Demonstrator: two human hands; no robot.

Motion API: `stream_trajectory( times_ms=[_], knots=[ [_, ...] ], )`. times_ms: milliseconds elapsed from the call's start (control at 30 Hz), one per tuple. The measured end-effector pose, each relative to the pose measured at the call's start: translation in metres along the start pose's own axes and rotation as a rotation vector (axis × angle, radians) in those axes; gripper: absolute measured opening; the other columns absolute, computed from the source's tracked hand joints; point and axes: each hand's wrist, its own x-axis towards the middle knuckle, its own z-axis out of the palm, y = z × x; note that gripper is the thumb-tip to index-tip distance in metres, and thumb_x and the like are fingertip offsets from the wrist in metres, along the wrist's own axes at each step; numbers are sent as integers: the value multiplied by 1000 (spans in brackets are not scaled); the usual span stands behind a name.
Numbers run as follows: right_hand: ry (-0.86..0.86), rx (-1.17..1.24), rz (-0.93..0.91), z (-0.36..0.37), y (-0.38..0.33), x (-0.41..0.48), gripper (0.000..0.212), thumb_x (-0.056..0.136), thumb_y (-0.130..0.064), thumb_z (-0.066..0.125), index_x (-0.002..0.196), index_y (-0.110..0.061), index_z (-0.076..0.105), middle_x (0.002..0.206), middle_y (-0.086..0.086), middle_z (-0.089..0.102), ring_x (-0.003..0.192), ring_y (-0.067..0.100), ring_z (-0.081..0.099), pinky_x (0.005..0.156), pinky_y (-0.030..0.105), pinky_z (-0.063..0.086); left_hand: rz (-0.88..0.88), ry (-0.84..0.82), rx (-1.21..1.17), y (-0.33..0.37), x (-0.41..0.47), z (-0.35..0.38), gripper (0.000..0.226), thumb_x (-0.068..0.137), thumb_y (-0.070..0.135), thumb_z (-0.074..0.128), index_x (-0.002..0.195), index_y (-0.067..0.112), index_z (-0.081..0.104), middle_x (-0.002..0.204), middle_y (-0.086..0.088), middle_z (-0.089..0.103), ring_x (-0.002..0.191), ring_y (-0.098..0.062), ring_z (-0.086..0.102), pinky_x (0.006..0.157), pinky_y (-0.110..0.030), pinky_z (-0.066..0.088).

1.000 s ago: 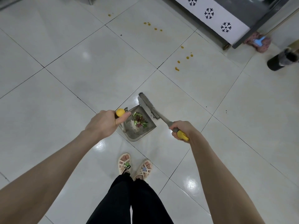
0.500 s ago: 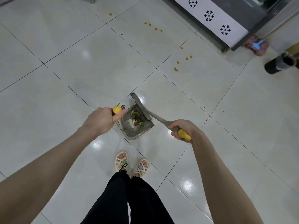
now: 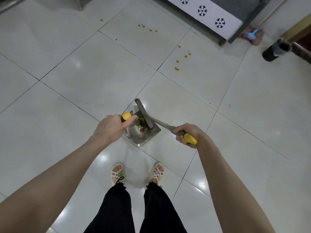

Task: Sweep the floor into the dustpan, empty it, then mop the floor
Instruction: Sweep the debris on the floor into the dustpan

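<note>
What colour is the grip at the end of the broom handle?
The grip is yellow; head view.

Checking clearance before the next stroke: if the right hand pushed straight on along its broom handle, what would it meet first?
The right hand would likely reach the dustpan, where the broom head sits; its height above the pan is unclear.

Only one view is running: a wide-angle camera worn on the person's head is looking forward and steeply down at the tiled floor. Both forearms are entering from the bottom corners. The left hand and right hand are sitting close, near mid-frame, and the sandalled feet are showing straight below. A cabinet base is edging the top right, farthest off.
</note>
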Motion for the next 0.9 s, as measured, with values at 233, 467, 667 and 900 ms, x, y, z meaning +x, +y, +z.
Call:
stream_trajectory(
  times_ms=[233, 467, 667, 900],
  knots=[
    [56, 156, -21, 38, 15, -18, 13, 86, 0, 55, 99, -2, 50, 63, 6, 38, 34, 9, 41, 31, 14, 35, 48, -51, 22, -34, 2, -25, 70, 89, 70, 34, 66, 7, 53, 59, -6, 53, 64, -25, 53, 54, -32, 35],
    [192, 169, -78, 58, 14, -2, 14, 84, 3, 56, 96, -2, 53, 64, 9, 43, 36, 13, 44, 34, 16, 35, 92, -95, 72, -50, 10, -42, 71, 87, 73, 32, 78, 9, 63, 63, -3, 54, 70, -27, 54, 57, -33, 37],
    [246, 256, -85, 67, 15, 39, 14, 82, 9, 55, 87, -3, 50, 60, 6, 39, 45, 17, 39, 35, 16, 36, 122, -83, 133, -56, 24, -45, 85, 71, 81, 19, 81, 10, 64, 62, -5, 52, 69, -30, 53, 58, -33, 37],
    [141, 181, -61, 86, 34, 48, 12, 84, 6, 53, 91, -2, 49, 59, 6, 35, 37, 15, 37, 35, 18, 31, 114, -52, 144, -61, 34, -47, 71, 85, 74, 30, 63, 10, 49, 60, -9, 49, 69, -34, 52, 58, -34, 37]
  ],
)
